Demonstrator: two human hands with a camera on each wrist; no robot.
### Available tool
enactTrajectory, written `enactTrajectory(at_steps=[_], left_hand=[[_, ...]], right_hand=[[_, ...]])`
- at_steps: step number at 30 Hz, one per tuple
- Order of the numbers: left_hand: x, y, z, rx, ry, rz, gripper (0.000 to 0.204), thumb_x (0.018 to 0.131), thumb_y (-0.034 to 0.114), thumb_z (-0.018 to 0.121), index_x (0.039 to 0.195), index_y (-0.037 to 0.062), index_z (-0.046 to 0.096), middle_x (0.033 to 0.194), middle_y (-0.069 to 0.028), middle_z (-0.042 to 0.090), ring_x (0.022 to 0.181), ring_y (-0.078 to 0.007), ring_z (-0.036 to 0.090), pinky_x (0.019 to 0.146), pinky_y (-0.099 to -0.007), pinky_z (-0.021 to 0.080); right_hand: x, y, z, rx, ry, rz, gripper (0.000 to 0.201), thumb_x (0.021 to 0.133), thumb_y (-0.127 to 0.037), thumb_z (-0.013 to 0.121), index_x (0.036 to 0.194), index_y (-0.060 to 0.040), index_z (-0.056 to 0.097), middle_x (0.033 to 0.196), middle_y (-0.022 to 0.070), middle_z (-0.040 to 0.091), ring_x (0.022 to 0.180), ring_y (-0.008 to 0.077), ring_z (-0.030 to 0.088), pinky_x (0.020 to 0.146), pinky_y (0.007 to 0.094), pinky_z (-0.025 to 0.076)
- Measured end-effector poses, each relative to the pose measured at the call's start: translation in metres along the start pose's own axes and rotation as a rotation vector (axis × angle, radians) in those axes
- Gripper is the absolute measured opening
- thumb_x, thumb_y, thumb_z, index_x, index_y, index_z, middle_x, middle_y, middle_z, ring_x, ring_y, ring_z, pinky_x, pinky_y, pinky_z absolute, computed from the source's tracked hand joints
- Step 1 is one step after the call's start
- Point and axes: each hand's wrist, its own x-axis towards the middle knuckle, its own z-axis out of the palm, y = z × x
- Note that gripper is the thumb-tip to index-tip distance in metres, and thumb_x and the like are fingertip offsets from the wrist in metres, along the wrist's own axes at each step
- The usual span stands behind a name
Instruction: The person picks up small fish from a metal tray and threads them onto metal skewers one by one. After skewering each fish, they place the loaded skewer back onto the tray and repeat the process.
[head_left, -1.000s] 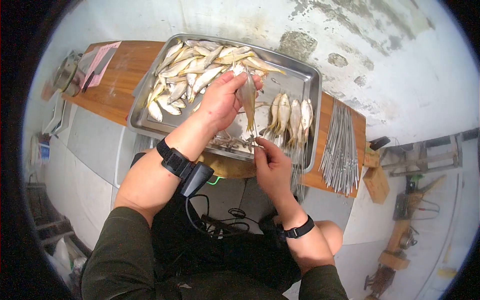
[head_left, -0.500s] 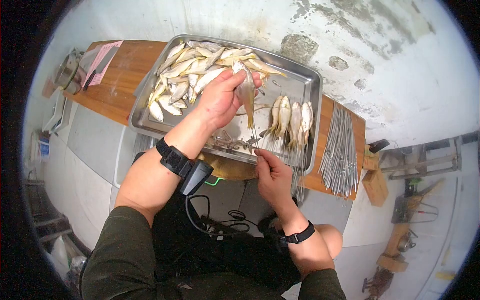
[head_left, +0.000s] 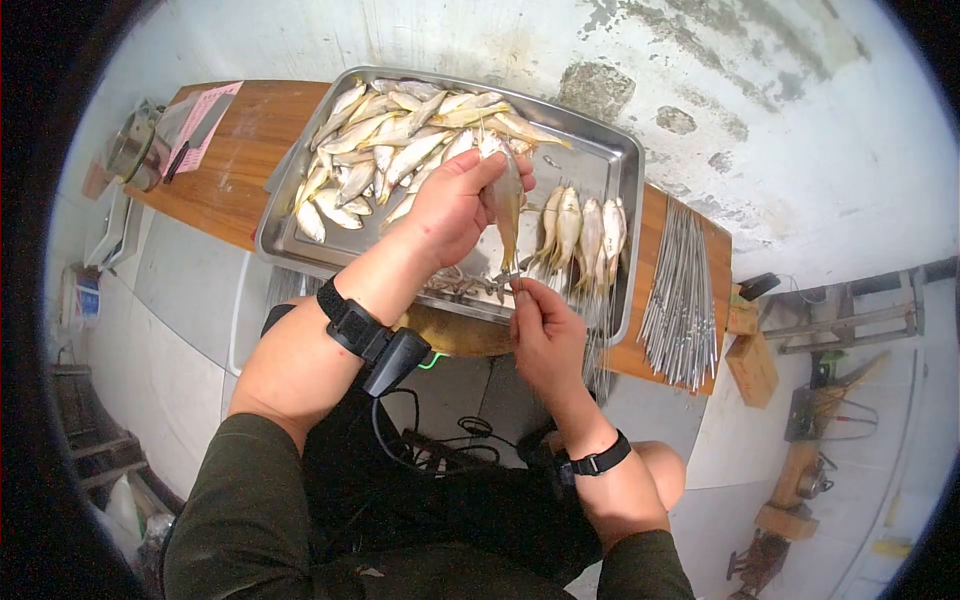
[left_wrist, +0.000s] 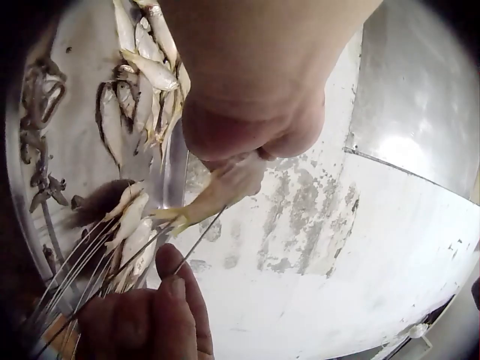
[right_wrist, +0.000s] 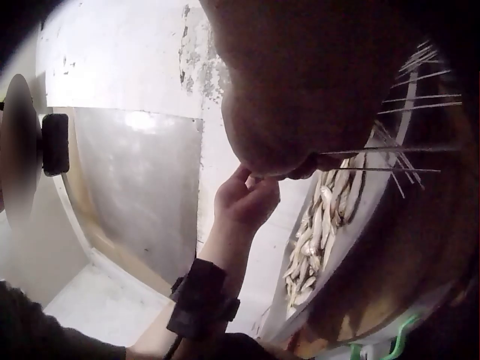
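Two hands in head view; left hand (head_left: 450,212) grips fish (head_left: 508,205) over tray (head_left: 637,190), right hand (head_left: 548,338) pinches near tail; left-wrist view: rod (left_wrist: 202,238) slants between fish and right fingertips; I'd brace body, align rod, push gently; right-wrist view: fish hidden, I cannot tell rod depth.

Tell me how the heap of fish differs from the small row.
The heap has many fish; the row, only a few. The heap's fish point various ways, while the row's lie side by side. Thin rods extend from the row; none show in the heap. Both hold silvery, yellow-tinged fish and share one metal tray.
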Motion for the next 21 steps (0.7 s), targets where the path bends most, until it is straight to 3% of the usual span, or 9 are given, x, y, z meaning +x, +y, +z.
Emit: enactTrajectory(at_steps=[2,3,5,8,11,21], left_hand=[[0.003,-0.002,-0.001,-0.005,0.028,-0.002,0.02,0.095,0.015,0.048,0.105,-0.0007,0.056,0.104,-0.0108,0.065,0.096,-0.021,0.063,0.082,-0.0325,0.051],[0.003,-0.002,-0.002,-0.005,0.028,-0.001,0.02,0.095,0.015,0.048,0.105,-0.0007,0.056,0.104,-0.0108,0.065,0.096,-0.021,0.063,0.082,-0.0325,0.051],[0.004,0.0,-0.004,0.03,0.043,0.009,0.021,0.095,0.015,0.049,0.106,-0.0007,0.055,0.104,-0.0107,0.064,0.097,-0.0215,0.063,0.082,-0.0331,0.051],[0.006,-0.001,-0.007,0.038,0.049,-0.011,0.021,0.095,0.016,0.049,0.108,-0.0009,0.054,0.106,-0.0107,0.064,0.097,-0.0214,0.063,0.081,-0.0329,0.051],[0.006,-0.006,-0.008,0.058,0.042,-0.042,0.022,0.095,0.016,0.049,0.108,-0.0013,0.053,0.106,-0.0109,0.064,0.097,-0.021,0.063,0.081,-0.0328,0.051],[0.002,-0.008,-0.001,0.082,0.058,-0.053,0.021,0.095,0.016,0.05,0.107,-0.0016,0.052,0.104,-0.0115,0.063,0.097,-0.0209,0.063,0.08,-0.0322,0.051]], right_hand=[[0.002,-0.001,0.0,0.035,-0.011,-0.049,0.019,0.094,-0.012,0.055,0.105,0.0012,0.063,0.066,-0.0033,0.054,0.056,0.004,0.047,0.05,0.0204,0.038],[0.002,0.001,0.001,0.036,-0.012,-0.05,0.019,0.094,-0.012,0.055,0.105,0.0012,0.063,0.066,-0.0033,0.054,0.056,0.004,0.047,0.05,0.0204,0.038],[0.002,0.006,0.001,-0.185,0.084,-0.268,0.017,0.09,-0.012,0.06,0.1,0.0017,0.064,0.069,0.0016,0.06,0.06,0.0084,0.054,0.057,0.0235,0.044],[0.001,-0.003,-0.004,-0.371,0.071,-0.332,0.016,0.086,-0.011,0.065,0.095,0.002,0.065,0.074,0.0085,0.064,0.065,0.0135,0.059,0.063,0.026,0.047],[0.0,-0.004,-0.001,-0.389,0.127,-0.356,0.015,0.086,-0.012,0.064,0.093,0.0014,0.066,0.075,0.0131,0.064,0.065,0.0165,0.06,0.063,0.0269,0.047],[0.006,0.005,0.003,-0.349,0.141,-0.344,0.018,0.089,-0.015,0.061,0.093,0.002,0.065,0.076,0.0124,0.065,0.067,0.0166,0.061,0.064,0.0281,0.048]])
